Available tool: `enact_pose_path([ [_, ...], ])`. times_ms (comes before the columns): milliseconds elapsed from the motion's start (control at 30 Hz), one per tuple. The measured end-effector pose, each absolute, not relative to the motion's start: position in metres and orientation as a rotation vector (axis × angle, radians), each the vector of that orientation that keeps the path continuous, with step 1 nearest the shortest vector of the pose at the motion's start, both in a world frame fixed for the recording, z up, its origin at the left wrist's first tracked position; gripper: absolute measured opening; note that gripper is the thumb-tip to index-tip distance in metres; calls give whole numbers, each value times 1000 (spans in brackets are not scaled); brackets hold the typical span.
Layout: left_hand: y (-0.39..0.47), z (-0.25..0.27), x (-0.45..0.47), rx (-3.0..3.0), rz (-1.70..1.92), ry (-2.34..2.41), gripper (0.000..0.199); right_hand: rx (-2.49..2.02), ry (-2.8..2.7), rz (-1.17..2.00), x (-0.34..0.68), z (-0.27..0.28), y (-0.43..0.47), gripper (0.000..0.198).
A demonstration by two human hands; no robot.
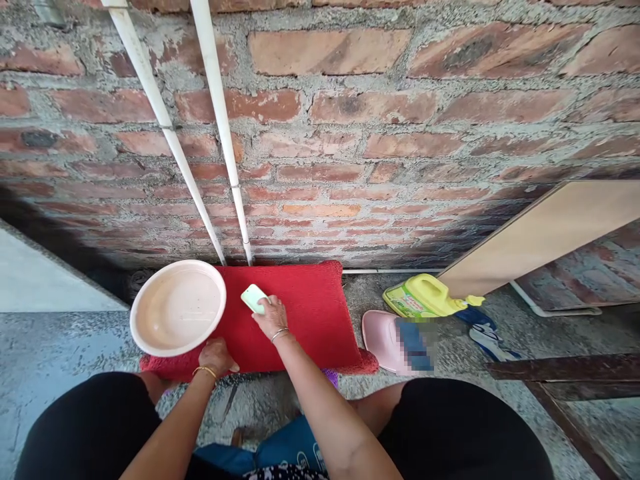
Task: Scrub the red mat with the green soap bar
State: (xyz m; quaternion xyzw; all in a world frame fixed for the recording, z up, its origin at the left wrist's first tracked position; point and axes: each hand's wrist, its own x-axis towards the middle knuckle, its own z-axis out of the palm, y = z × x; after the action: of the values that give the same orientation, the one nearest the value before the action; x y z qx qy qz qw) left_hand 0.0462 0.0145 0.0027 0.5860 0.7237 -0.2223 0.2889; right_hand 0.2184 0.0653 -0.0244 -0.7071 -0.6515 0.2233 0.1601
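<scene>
A red cloth [305,303] with thick bunched corners lies spread over a low surface before my knees. My right hand [271,316] is closed around a pale green rectangular bar [254,297], which looks like soap, and holds it over the middle of the cloth. My left hand [218,357] is at the near edge of the cloth, with its fingers curled on the fabric and the thumb toward the right. Just beyond it stands a pale pink basin [179,307] on the left end of the cloth, with what looks like water inside.
On the floor to the right lie a yellow jug [425,297], a pink plastic item [377,337] and blue-and-white footwear [487,337]. A tan board [545,233] leans against the brick wall [345,107]. Two white pipes [220,107] run down it. Dark wooden bars [565,368] stand at right.
</scene>
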Motion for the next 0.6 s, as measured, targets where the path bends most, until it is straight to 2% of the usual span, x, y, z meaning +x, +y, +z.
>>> enact_pose_path([
  [133,15,3,46,1553,-591,1937,71,-2088,-1980,627,224,-23,77,35],
  [300,16,-2,45,1534,-598,1935,79,-2371,-1451,569,308,-26,68,34],
  [433,16,-5,44,1549,-585,1914,77,-2531,-1016,471,369,-24,42,39],
  [600,16,4,47,1550,-622,1904,77,-2543,-866,396,369,-24,27,43],
])
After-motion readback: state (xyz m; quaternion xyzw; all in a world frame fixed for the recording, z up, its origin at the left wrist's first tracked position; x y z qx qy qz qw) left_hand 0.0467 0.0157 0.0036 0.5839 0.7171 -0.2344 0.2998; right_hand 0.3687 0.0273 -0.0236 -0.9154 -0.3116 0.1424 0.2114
